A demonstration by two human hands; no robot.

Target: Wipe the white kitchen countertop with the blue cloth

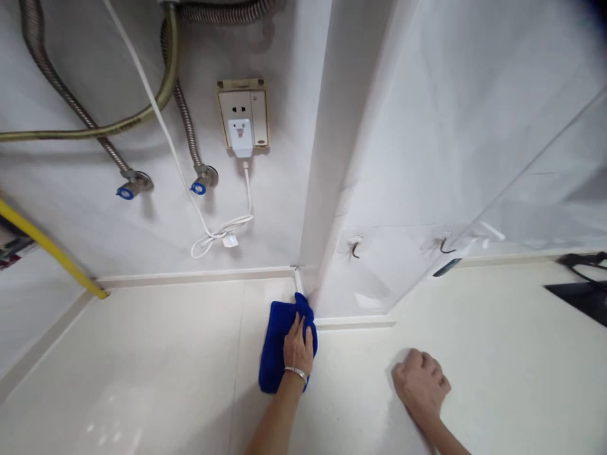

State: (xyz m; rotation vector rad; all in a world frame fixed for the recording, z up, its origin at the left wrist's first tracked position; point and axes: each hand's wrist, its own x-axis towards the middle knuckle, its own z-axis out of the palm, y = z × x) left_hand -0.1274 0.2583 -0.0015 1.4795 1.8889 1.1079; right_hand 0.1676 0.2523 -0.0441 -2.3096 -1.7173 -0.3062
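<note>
A blue cleaning cloth (277,344) lies on the cream countertop (180,354), bunched up at the foot of the wall's projecting corner. My left hand (298,351), with a silver bracelet at the wrist, presses and grips its right part; the far end of the cloth touches the ledge along the wall. Off to the right, my right hand (421,382) rests on the countertop with its fingers curled into a fist. I see nothing in it, though its palm side is hidden.
A wall socket (243,114) holds a white plug (241,136) with a looped cord. Two blue-capped valves (130,189) with metal hoses stick out of the wall. At left runs a yellow pipe (52,246). Hooks (355,248) hang at right, near a black panel (581,300).
</note>
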